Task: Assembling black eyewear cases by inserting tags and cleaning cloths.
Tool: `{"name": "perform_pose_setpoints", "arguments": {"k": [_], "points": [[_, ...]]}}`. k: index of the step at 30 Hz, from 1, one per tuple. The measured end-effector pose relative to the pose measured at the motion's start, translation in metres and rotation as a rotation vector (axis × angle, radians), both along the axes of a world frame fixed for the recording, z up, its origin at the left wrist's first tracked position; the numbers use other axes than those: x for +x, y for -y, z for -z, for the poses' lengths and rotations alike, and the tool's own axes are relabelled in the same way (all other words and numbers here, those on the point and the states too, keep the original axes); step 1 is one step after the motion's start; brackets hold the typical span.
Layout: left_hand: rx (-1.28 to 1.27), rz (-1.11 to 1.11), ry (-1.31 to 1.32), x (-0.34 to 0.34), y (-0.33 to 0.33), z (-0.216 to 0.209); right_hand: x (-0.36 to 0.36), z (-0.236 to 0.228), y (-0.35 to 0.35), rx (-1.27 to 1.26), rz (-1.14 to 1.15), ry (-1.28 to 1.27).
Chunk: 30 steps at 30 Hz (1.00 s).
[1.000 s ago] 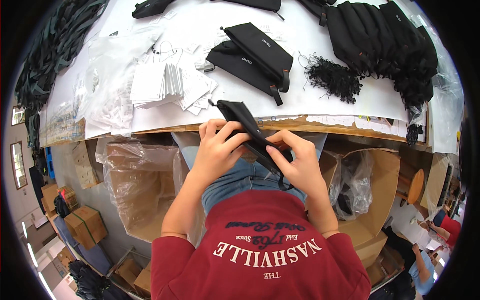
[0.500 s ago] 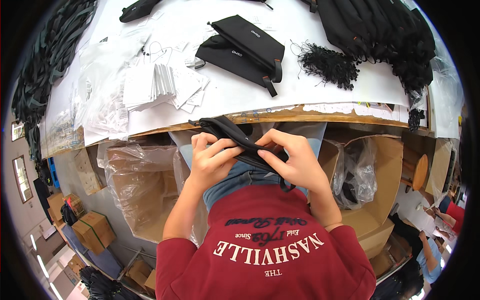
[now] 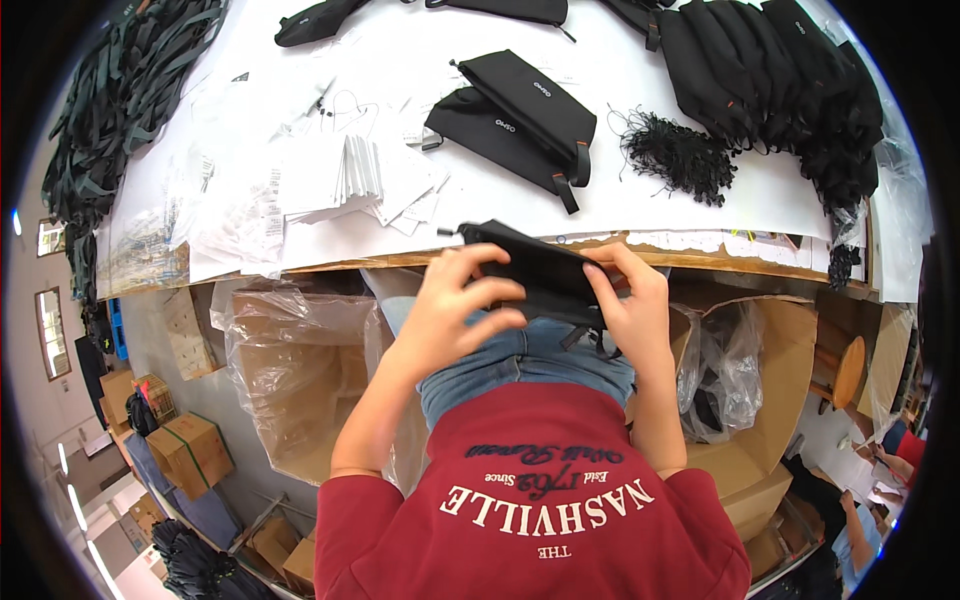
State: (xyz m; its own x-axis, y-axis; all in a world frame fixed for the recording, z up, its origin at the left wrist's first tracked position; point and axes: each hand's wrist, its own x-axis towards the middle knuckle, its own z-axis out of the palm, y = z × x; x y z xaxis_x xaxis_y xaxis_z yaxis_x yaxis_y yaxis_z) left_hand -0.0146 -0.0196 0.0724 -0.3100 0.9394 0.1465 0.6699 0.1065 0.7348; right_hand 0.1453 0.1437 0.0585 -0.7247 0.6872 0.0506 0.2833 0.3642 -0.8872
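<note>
Straps [image 3: 130,110] lie in a dark heap along the far left of the white-topped table [image 3: 610,215], and right of them come clear plastic bags [image 3: 225,195] and a fanned stack of white tags [image 3: 350,178]. Two overlapping black pouches [image 3: 520,110] sit at the middle, with a tangle of black cords [image 3: 680,155] to their right and a row of more pouches [image 3: 745,75] at the far right. Cardboard boxes [image 3: 300,390] with plastic liners flank the person's legs below the near edge. The held pouch [image 3: 545,275], black, slants between the hands just at that edge, its left end farther away. The right hand [image 3: 635,300] pinches its right end, thumb on the near face. The left hand [image 3: 455,310] curves at the left end with fingers spread; whether it grips, I cannot tell. Both forearms reach forward, elbows bent.
</note>
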Motion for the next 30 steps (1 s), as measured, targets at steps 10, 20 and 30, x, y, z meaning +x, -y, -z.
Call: {"name": "perform_pose_setpoints", "arguments": {"k": [10, 20, 30], "points": [[-0.154, -0.54, -0.415, -0.079, 0.002, 0.067, 0.015, -0.004, -0.005, -0.086, -0.071, 0.033], [-0.116, -0.522, -0.49, -0.069, 0.007, 0.071, 0.006, -0.007, -0.001, -0.076, -0.148, 0.023], [-0.104, -0.485, -0.548, -0.072, 0.001, 0.069, 0.004, -0.005, 0.003, -0.088, -0.191, 0.059]]}}
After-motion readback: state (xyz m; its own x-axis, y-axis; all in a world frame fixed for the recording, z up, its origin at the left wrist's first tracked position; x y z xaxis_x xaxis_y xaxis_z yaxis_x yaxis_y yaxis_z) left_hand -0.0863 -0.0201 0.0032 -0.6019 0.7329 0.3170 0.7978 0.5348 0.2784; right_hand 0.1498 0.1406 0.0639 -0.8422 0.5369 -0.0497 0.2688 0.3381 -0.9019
